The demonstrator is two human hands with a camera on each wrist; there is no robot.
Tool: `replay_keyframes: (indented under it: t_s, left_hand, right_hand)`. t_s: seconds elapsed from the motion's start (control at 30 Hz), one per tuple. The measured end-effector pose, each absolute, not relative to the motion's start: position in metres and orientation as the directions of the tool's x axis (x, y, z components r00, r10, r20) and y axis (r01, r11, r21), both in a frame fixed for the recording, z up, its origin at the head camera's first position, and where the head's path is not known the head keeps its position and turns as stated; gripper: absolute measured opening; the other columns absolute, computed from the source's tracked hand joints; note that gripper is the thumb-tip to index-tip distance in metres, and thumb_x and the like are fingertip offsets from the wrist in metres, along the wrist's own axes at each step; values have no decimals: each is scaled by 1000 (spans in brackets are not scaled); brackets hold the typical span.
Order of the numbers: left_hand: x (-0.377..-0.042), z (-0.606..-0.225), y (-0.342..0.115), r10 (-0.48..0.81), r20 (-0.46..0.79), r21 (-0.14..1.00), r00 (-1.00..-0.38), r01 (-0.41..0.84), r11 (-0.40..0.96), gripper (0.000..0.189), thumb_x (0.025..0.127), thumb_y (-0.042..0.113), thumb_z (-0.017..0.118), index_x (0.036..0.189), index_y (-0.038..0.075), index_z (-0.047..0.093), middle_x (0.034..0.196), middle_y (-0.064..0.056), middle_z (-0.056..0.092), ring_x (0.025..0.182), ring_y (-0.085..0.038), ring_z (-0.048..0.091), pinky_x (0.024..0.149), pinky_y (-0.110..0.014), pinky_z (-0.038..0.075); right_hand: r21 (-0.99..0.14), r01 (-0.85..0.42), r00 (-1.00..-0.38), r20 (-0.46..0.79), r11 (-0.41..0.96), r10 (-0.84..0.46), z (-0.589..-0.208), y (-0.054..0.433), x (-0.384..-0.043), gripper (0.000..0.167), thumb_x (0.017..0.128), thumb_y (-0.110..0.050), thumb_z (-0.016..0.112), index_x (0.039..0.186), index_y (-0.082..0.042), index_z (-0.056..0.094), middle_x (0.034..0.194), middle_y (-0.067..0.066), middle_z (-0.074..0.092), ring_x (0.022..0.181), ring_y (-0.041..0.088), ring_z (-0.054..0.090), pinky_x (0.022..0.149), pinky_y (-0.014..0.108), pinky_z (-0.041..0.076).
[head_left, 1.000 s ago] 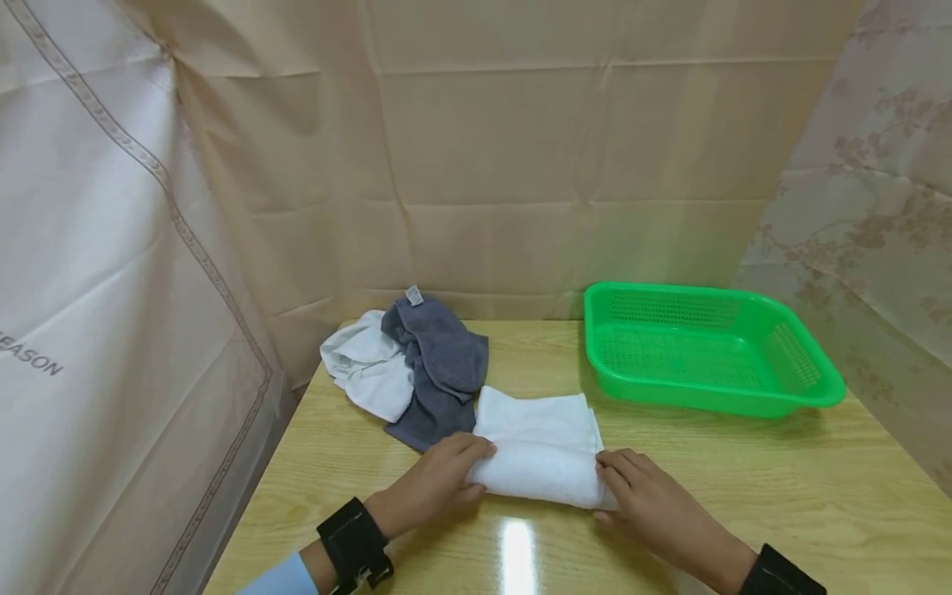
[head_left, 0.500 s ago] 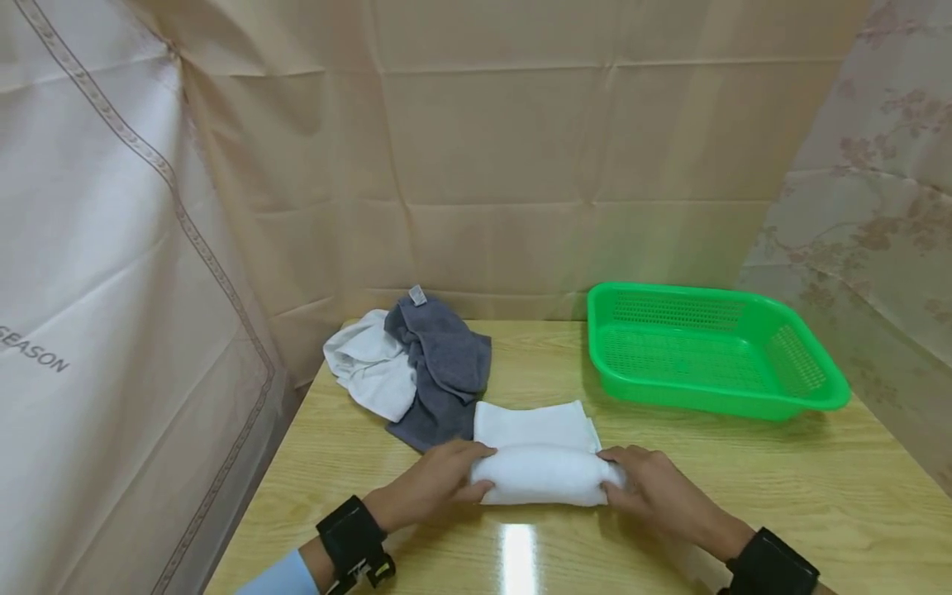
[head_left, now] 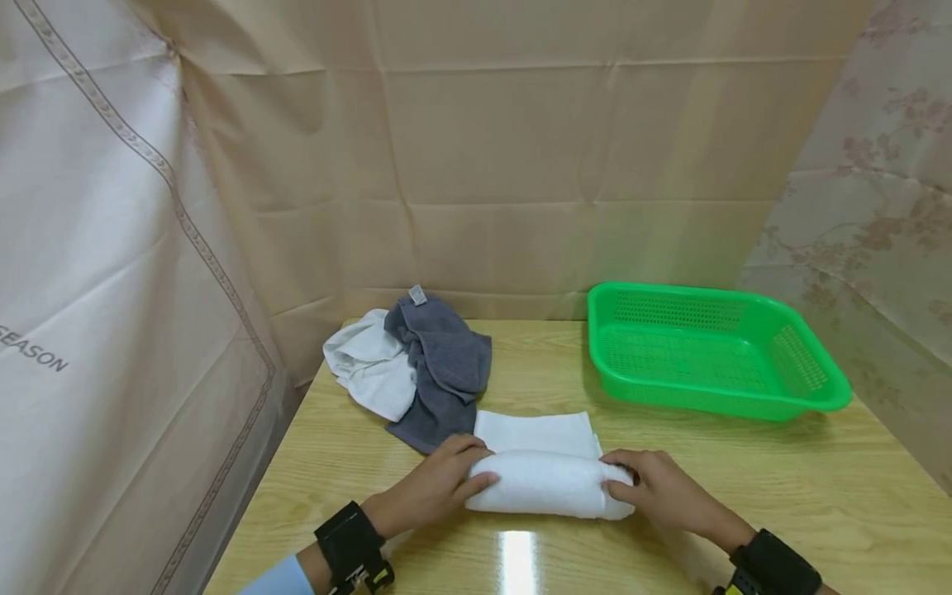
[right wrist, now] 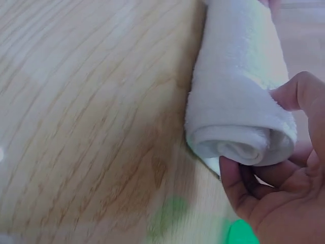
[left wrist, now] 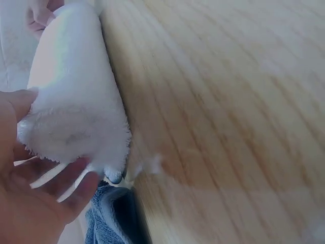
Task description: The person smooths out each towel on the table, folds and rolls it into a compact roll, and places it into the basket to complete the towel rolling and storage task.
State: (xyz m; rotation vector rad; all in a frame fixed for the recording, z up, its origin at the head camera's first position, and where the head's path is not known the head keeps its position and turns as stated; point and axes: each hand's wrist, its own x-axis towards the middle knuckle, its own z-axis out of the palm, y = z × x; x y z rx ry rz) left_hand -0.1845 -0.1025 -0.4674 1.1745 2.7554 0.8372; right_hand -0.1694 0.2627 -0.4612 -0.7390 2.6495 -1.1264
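**Two-handed grip on a half-rolled white towel**

So the left-hand grip [head_left: 435,489] has its thumb on the near side of the roll and fingers reaching round behind, closed loosely on that end of the white towel [head_left: 546,486]. Right-hand grip [head_left: 662,494] has the other end, thumb on top and fingers bent in under the coil; you can see the spiral from the right wrist. Both only open about as wide as the roll is thick.

The towel's lying on the wood-look bench [head_left: 751,479], near edge, a flat bit sticking out behind the roll. Black straps [head_left: 349,541] on both wrists, light blue sleeve [head_left: 278,578] on the left arm.

Just behind and left, a crumpled grey cloth [head_left: 446,355] with a tag overlaps another white cloth [head_left: 372,368]. Green basket [head_left: 714,398] sits back right, well apart from those. Beige sheet [head_left: 483,140] hangs behind it all, flowery one [head_left: 870,207] on the right.
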Motion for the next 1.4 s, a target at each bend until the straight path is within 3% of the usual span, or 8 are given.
replay_keyframes:
  t_s: [0.27, 0.5, 0.6, 0.73, 0.8, 0.97, 1.1, 1.4]
  left_hand:
    - [-191, -468, -99, 652, 175, 523, -738, 631, 573, 34, 111, 44, 42, 134, 22, 56, 120, 5, 61, 109, -10, 55, 93, -35, 48]
    - [-188, -468, -99, 670, 341, 389, -660, 747, 539, 20, 107, 28, 58, 118, 17, 71, 120, -2, 62, 107, -19, 56, 91, -36, 49]
    - [-184, -470, -100, 686, 416, 269, -598, 801, 535, 21, 102, 28, 68, 118, 16, 73, 123, -7, 60, 108, -22, 54, 87, -39, 50]
    - [-180, -469, -102, 730, 348, 151, -588, 804, 575, 52, 91, 46, 78, 131, 14, 68, 132, -6, 59, 120, -23, 53, 90, -44, 49]
    - [-178, -468, -102, 748, 301, 92, -592, 798, 595, 68, 84, 52, 82, 136, 13, 64, 135, -5, 58, 124, -22, 53, 93, -45, 49]
    - [-177, -468, -100, 764, 279, 46, -582, 802, 595, 75, 80, 44, 89, 139, 8, 61, 135, -6, 58, 125, -24, 55, 99, -46, 49]
    - [-177, -467, -100, 766, 323, 58, -556, 819, 571, 68, 82, 34, 88, 137, 4, 62, 129, -9, 61, 119, -26, 58, 100, -46, 50]
    - [-181, -463, -101, 744, 281, 185, -606, 795, 577, 57, 92, 31, 79, 138, 2, 61, 127, -10, 65, 115, -26, 62, 99, -40, 52]
  right_hand:
    - [-844, -195, -880, -73, 499, -469, -460, 263, -172, 30, 103, -25, 66, 124, -11, 50, 64, -6, 35, 57, 8, 38, 53, 24, 35]
    - [-773, -317, -888, 39, 550, -458, -459, 259, -167, 18, 100, -26, 70, 109, -15, 59, 77, -5, 51, 66, 7, 45, 57, 24, 40]
    - [-616, -493, -855, 211, 615, -474, -463, 257, -161, 14, 94, -19, 77, 103, -17, 67, 93, -5, 58, 78, 8, 51, 64, 26, 46]
    - [-227, -674, -713, 447, 703, -540, -470, 253, -151, 22, 86, -16, 82, 106, -11, 76, 107, -2, 58, 92, 14, 55, 73, 32, 52]
    - [-76, -695, -652, 486, 715, -582, -474, 252, -147, 34, 83, -26, 84, 109, -7, 75, 111, 3, 59, 96, 18, 54, 78, 36, 52]
    - [61, -707, -599, 478, 705, -642, -481, 250, -145, 66, 72, -42, 91, 114, 3, 69, 113, 8, 63, 103, 24, 58, 89, 43, 52]
    - [56, -701, -605, 482, 711, -634, -484, 249, -147, 60, 70, -33, 91, 112, 3, 69, 109, 7, 65, 100, 24, 61, 88, 43, 55]
    - [-220, -676, -722, 391, 703, -571, -473, 253, -152, 42, 82, -26, 84, 111, 1, 71, 104, 4, 67, 92, 16, 65, 74, 33, 58]
